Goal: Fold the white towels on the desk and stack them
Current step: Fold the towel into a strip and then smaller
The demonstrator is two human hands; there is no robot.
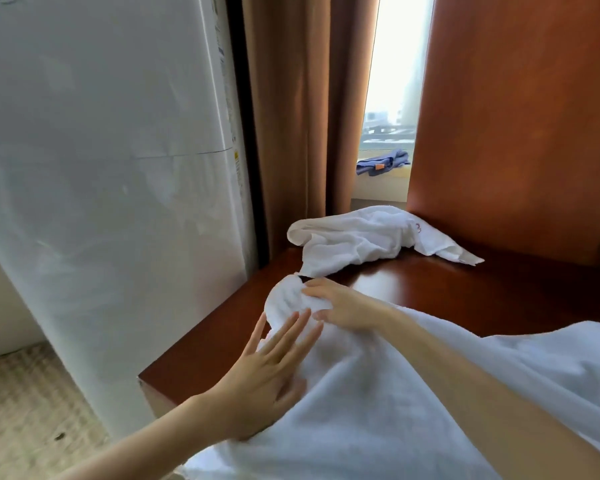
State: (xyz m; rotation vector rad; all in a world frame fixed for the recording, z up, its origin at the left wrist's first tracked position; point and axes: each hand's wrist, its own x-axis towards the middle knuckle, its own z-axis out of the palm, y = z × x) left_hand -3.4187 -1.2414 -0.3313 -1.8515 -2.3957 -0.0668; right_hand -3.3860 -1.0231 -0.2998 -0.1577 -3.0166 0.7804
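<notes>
Near towel (395,393): white terry cloth, matt, nubby. Far towel (354,237): same terry cloth, matt. Desk (465,289): reddish-brown wood, smooth, glossy. Curtain (302,116): brown woven cloth, matt.

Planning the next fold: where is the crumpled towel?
The crumpled towel lies at the far end of the desk, centre-right in the head view, beside the curtain and beyond the right hand on the near towel.
</notes>
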